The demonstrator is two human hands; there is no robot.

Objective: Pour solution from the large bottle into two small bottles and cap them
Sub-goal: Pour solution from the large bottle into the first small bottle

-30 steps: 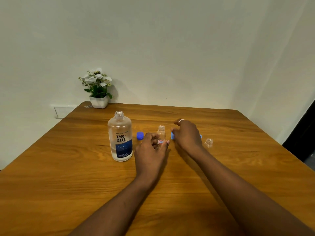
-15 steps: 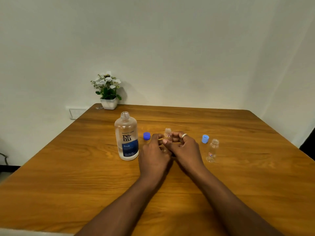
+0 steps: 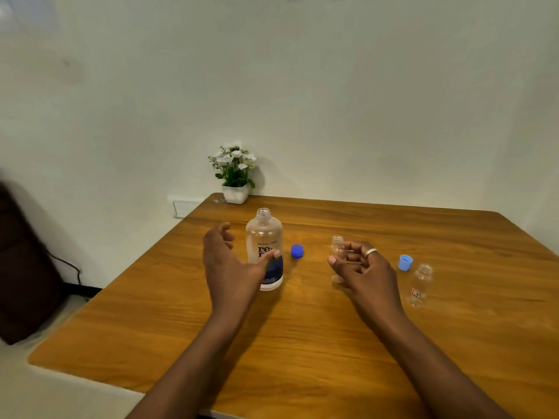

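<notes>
The large clear bottle (image 3: 265,237) with a blue label stands uncapped on the wooden table (image 3: 302,343). My left hand (image 3: 227,261) is spread open just in front and left of it, thumb against the label. My right hand (image 3: 363,270) grips a small clear bottle (image 3: 337,249), uncapped and upright, its base near the table. A second small bottle (image 3: 420,284) stands open at the right. A dark blue cap (image 3: 297,251) lies between the large bottle and the held bottle. A light blue cap (image 3: 405,262) lies beside the second small bottle.
A small white pot of white flowers (image 3: 235,173) stands at the table's far left corner. A dark chair or bag (image 3: 24,267) with a cable sits left of the table. A wall socket plate (image 3: 184,205) is behind the table's edge.
My left hand let go of the small bottle and moved left to the large bottle, opening wide. My right hand now holds the small bottle alone. The view swung left.
</notes>
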